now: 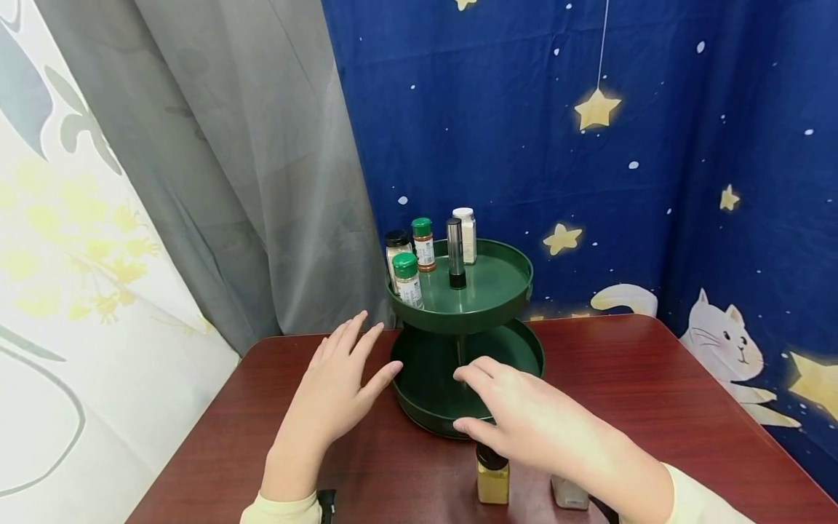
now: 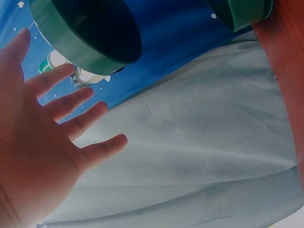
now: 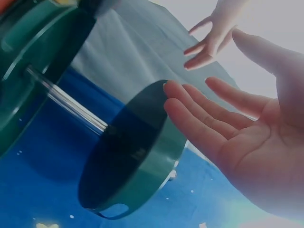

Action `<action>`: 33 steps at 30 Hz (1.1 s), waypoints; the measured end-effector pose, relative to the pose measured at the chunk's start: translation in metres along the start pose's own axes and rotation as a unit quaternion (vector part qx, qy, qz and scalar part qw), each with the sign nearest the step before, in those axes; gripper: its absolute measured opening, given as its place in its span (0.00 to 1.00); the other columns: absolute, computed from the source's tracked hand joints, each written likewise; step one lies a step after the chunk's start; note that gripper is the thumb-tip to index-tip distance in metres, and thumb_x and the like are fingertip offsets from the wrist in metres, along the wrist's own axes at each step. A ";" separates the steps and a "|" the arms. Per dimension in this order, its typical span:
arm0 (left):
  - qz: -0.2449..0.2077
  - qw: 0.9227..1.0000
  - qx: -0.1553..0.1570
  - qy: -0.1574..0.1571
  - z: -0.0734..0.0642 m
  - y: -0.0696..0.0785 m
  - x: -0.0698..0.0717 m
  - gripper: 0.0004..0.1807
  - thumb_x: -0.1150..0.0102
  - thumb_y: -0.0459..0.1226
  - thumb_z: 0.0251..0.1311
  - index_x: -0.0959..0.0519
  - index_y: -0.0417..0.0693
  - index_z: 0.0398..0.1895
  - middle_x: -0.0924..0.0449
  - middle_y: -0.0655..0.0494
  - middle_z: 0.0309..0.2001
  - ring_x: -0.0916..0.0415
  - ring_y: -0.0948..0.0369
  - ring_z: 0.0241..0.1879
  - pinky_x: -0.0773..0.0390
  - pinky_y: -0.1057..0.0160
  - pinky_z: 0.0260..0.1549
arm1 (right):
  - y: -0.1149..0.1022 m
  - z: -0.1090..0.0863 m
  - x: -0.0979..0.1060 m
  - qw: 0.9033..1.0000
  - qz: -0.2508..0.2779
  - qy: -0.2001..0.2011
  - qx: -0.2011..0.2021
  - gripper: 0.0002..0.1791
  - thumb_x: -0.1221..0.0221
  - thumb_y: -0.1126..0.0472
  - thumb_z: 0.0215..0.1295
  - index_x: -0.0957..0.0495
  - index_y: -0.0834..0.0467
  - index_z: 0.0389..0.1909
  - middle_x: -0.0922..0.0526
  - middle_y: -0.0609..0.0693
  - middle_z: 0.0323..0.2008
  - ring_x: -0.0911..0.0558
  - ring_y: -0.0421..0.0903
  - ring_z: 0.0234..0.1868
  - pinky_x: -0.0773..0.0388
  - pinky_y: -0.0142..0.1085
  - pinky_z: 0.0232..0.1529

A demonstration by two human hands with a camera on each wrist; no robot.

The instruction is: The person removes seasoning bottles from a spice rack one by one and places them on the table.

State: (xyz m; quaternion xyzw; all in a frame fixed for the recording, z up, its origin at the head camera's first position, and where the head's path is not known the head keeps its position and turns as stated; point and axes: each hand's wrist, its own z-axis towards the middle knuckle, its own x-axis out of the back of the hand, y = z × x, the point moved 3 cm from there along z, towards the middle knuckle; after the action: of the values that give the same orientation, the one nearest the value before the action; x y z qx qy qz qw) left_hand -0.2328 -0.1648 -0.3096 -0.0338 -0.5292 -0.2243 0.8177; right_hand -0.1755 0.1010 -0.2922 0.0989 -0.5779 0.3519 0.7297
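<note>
Squarely at the center of the head view, a two-tier green stand (image 1: 452, 323) rises from a red-brown table (image 1: 622, 364) as a person's bare hands flank it. The left hand (image 1: 337, 386), left of the stand, holds its fingers straight and spread wide. The right hand (image 1: 533, 415), lower right of center, has its fingers extended and slightly bent, the thumb well apart from them; whether they touch the lower tray (image 1: 425, 415) behind them cannot be told. On the upper tray (image 1: 494, 273), two green-capped bottles (image 1: 409, 284) and a black-capped bottle (image 1: 396, 256) cluster at left, while a white-capped bottle (image 1: 467, 239) stands behind the dark handle (image 1: 455, 251). At the bottom of the frame, a black-lidded yellow jar (image 1: 493, 482) stands upright near a second jar (image 1: 569, 496), partly hidden by the right arm. Gray and starry blue curtains (image 1: 491, 109) hang behind.
</note>
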 end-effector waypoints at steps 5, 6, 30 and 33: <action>0.002 1.000 -0.002 0.001 0.001 0.001 0.001 0.39 0.45 0.64 0.74 0.30 0.54 0.80 0.39 0.47 0.83 0.39 0.42 0.81 0.39 0.31 0.78 | -0.007 0.007 0.012 0.999 -0.030 0.037 0.024 0.26 0.30 0.47 0.71 0.20 0.56 0.63 0.16 0.46 0.56 0.15 0.38 0.48 0.11 0.36 0.50; 0.003 1.000 -0.003 0.001 0.001 0.001 0.001 0.39 0.45 0.64 0.74 0.30 0.54 0.80 0.39 0.47 0.83 0.39 0.42 0.81 0.39 0.30 0.78 | -0.008 0.009 0.015 0.998 -0.032 0.041 0.028 0.26 0.30 0.47 0.71 0.20 0.56 0.63 0.16 0.46 0.55 0.15 0.38 0.47 0.11 0.36 0.50; 0.002 1.000 -0.001 -0.013 0.005 0.004 0.004 0.41 0.47 0.66 0.74 0.32 0.55 0.81 0.41 0.48 0.84 0.41 0.42 0.82 0.41 0.32 0.79 | -0.010 0.068 0.043 0.993 -0.024 0.106 0.047 0.28 0.29 0.50 0.71 0.21 0.59 0.65 0.15 0.53 0.59 0.14 0.47 0.56 0.12 0.43 0.58; 0.004 1.000 -0.001 -0.015 0.005 0.005 0.003 0.41 0.47 0.66 0.74 0.32 0.55 0.81 0.41 0.48 0.84 0.40 0.41 0.82 0.40 0.31 0.79 | -0.011 0.076 0.046 0.993 -0.021 0.111 0.047 0.28 0.30 0.51 0.71 0.21 0.59 0.66 0.16 0.53 0.59 0.13 0.47 0.54 0.12 0.44 0.57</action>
State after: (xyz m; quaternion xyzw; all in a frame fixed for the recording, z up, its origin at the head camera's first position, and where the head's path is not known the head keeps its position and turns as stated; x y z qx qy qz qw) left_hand -0.2339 -0.1603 -0.3039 -0.0401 -0.5408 -0.2212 0.8105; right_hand -0.2237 0.0692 -0.2231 0.1050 -0.4742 0.3721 0.7910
